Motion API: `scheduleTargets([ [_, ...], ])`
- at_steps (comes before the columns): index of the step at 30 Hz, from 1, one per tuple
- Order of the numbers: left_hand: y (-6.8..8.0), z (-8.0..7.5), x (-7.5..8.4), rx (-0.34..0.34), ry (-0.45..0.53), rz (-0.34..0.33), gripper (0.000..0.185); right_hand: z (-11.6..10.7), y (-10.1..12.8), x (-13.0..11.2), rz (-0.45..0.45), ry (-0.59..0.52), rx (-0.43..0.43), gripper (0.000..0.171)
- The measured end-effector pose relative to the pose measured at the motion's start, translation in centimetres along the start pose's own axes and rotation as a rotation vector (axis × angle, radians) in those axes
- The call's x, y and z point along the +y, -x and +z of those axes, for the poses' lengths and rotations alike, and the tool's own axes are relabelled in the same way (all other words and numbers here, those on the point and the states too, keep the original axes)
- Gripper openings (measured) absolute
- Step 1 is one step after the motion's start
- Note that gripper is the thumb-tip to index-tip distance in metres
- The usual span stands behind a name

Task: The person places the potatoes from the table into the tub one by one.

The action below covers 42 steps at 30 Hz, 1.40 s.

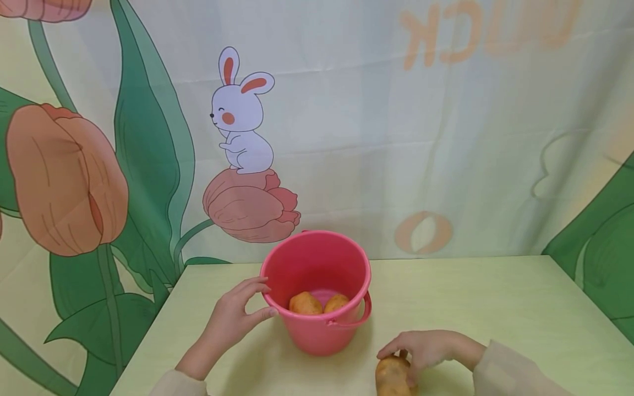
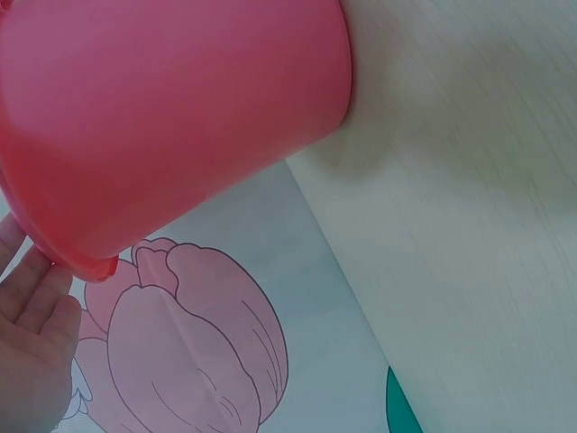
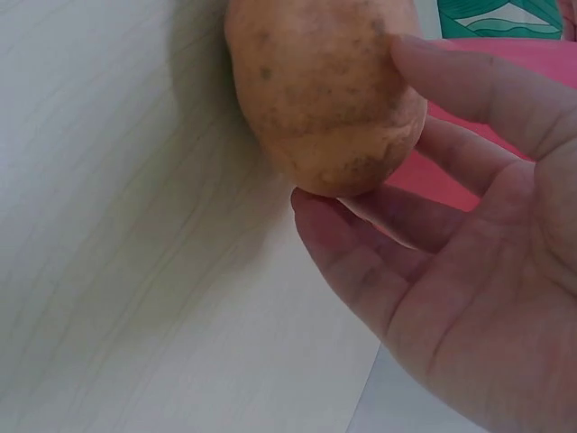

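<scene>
A pink bucket (image 1: 322, 336) stands on the table, its mouth tipped toward the head camera and its handle (image 1: 366, 311) hanging at the right. Inside it lie two potatoes (image 1: 305, 303). My left hand (image 1: 233, 311) holds the bucket's left rim, fingertips at the edge and thumb lower on the near side; the left wrist view shows the fingers (image 2: 32, 280) reaching behind the rim. To the right of the bucket, near the bottom of the head view, my right hand (image 1: 426, 352) grips another potato (image 3: 325, 99), thumb on one side and fingers round its end.
The pale wood-grain table (image 1: 475, 297) extends to the right of the bucket. Behind it hangs a curtain (image 1: 337, 137) printed with tulips, leaves and a white rabbit. The bucket stands close to the table's far edge.
</scene>
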<state>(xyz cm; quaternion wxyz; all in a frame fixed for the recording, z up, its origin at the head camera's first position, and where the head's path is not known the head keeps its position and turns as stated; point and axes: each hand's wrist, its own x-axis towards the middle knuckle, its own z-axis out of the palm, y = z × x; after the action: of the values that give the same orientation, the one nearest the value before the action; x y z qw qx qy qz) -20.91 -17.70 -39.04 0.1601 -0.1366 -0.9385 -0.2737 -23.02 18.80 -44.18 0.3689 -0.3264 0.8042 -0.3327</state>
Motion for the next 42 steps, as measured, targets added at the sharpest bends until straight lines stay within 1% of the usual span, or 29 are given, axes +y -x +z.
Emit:
scheduleTargets([
  [3, 0.0, 0.01, -0.02, 0.001, -0.001, 0.002, 0.04, 0.0, -0.03, 0.05, -0.007, -0.001, -0.009, 0.061],
  [11, 0.0, 0.03, -0.09, 0.004, -0.003, 0.004, 0.04, 0.02, -0.12, 0.16, 0.01, 0.004, -0.044, 0.064],
  [18, -0.03, 0.03, -0.01, -0.012, 0.007, -0.018, 0.04, 0.03, 0.03, 0.25, -0.021, -0.008, -0.062, 0.067],
  [25, -0.07, -0.01, 0.02, -0.022, 0.004, -0.032, 0.04, 0.23, 0.08, 0.65, -0.062, -0.012, -0.035, 0.064],
  [28, -0.08, -0.04, 0.05, -0.023, 0.003, -0.037, 0.039, 0.39, 0.02, 0.74, -0.083, -0.021, -0.013, 0.06],
  [34, -0.09, -0.08, 0.11, -0.021, 0.001, -0.035, 0.04, 0.38, -0.1, 0.4, -0.076, -0.001, 0.027, 0.052],
  [38, -0.1, -0.06, 0.11, -0.024, 0.004, -0.038, 0.04, 0.4, 0.0, 0.19, -0.069, 0.006, 0.035, 0.051],
  [42, -0.09, 0.01, 0.04, -0.021, 0.004, -0.033, 0.039, 0.47, 0.17, 0.3, -0.083, 0.001, 0.037, 0.049],
])
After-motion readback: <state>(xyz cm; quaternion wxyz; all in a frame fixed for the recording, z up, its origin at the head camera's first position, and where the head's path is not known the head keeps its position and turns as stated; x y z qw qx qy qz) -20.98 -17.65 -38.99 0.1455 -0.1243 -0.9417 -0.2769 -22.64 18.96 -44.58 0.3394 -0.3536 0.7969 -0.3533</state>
